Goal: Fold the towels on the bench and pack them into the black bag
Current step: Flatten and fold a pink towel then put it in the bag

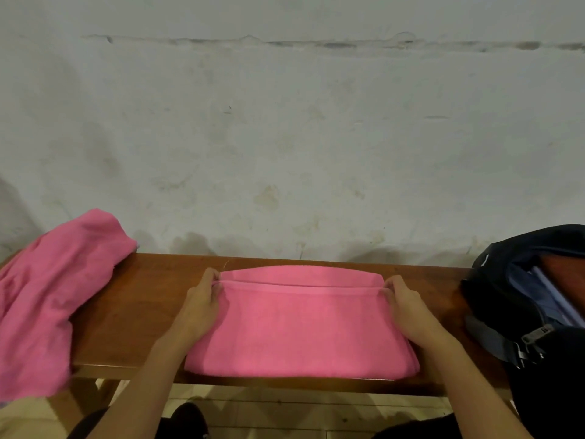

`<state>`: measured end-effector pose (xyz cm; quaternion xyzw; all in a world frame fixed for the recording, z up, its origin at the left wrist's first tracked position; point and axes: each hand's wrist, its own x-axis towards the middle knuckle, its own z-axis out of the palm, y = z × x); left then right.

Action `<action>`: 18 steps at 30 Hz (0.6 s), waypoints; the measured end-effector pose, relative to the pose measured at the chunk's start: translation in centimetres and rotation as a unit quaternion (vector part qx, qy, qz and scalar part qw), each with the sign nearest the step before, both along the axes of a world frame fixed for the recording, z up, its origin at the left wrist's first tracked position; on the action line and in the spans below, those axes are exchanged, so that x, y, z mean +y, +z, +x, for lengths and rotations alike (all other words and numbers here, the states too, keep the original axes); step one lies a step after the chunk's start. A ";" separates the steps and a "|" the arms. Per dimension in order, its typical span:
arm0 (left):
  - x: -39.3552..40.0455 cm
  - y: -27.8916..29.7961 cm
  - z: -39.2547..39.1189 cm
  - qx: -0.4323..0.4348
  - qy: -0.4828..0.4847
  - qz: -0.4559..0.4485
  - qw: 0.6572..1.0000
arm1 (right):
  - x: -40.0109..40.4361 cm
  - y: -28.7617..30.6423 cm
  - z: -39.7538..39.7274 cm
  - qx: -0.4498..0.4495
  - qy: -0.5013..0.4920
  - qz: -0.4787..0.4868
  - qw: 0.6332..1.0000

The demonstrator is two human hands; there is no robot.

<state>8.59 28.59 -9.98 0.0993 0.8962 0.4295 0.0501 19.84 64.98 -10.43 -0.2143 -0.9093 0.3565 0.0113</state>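
Two hands pinch the far corners of a pink towel (pixel 300 327) lying half-folded in the middle of the wooden bench (pixel 136 312): the left hand (pixel 198 307) grips its left corner, the right hand (pixel 408 310) its right. Another pink towel (pixel 53 289) lies crumpled at the bench's left end. At the right end sits the black bag (pixel 535 299), unzipped.

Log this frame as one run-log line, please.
step: folding | left hand and right hand: pinch far corners of folded pink terry towel on brown wooden bench | crumpled pink towel: unfolded | black fabric bag: open
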 end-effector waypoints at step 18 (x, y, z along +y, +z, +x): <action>1.0 -1.1 -3.9 0.118 0.027 -0.001 0.993 | -0.3 -0.4 -3.3 0.086 -0.056 0.069 0.992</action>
